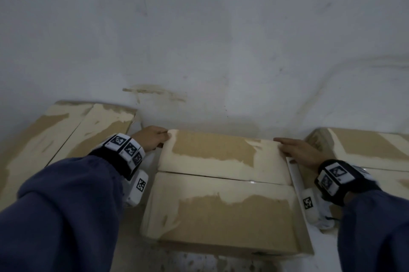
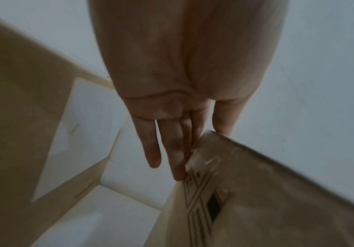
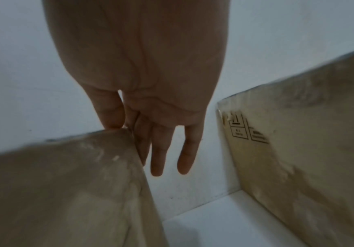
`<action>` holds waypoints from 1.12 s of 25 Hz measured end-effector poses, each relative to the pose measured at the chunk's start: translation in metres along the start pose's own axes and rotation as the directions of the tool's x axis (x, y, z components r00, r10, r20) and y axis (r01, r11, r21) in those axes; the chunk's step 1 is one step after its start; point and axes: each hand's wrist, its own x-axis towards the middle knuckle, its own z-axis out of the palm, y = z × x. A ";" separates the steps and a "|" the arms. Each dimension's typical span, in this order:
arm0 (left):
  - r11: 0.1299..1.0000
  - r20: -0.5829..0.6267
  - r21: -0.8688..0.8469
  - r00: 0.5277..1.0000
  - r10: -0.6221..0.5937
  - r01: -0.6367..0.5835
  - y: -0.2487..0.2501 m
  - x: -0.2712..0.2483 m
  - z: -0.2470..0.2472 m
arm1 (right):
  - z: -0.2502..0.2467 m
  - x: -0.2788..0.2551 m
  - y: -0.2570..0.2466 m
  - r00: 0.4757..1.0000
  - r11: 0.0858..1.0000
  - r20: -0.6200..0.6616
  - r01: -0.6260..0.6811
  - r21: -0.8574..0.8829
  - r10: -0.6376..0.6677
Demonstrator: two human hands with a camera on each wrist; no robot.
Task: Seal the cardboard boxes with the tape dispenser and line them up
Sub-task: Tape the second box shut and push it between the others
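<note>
Cardboard fills the lower half of the head view: the middle box (image 1: 223, 185) sits at 6 o'clock against a scuffed white wall (image 1: 210, 39), on a pale floor (image 3: 224, 230). Neighbouring boxes stand at 9 o'clock (image 1: 55, 138) and 3 o'clock (image 1: 365, 150). Both the left hand (image 1: 152, 138) and the right hand (image 1: 298, 152) press straight fingers on its far corners. Printed handling symbols mark the sides; their text is unreadable.
</note>
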 end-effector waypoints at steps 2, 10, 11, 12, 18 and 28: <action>0.998 0.102 0.067 0.995 -0.021 0.014 -0.002 -0.008 0.003 | -0.001 -0.009 0.003 0.998 1.000 0.058 0.002 -0.027 -0.001; 0.988 0.155 0.149 0.988 0.027 -0.050 -0.018 -0.006 0.015 | 0.016 -0.025 0.006 0.998 0.989 0.011 0.059 -0.135 -0.058; 0.990 0.143 0.128 0.989 0.044 -0.062 -0.022 -0.005 0.017 | 0.017 -0.024 0.007 0.997 0.981 -0.007 0.069 -0.181 -0.071; 0.989 0.130 0.130 0.990 0.050 -0.067 -0.022 -0.006 0.018 | 0.017 -0.024 0.008 0.997 0.975 -0.027 0.072 -0.212 -0.079; 0.994 0.050 0.060 0.995 0.089 -0.092 -0.018 -0.032 0.023 | 0.025 -0.053 0.012 0.994 0.983 -0.075 0.070 -0.170 -0.083; 0.758 0.057 -0.652 0.997 0.058 -0.007 -0.068 -0.104 0.078 | 0.070 -0.154 0.049 0.994 0.910 -0.006 0.104 0.401 -0.111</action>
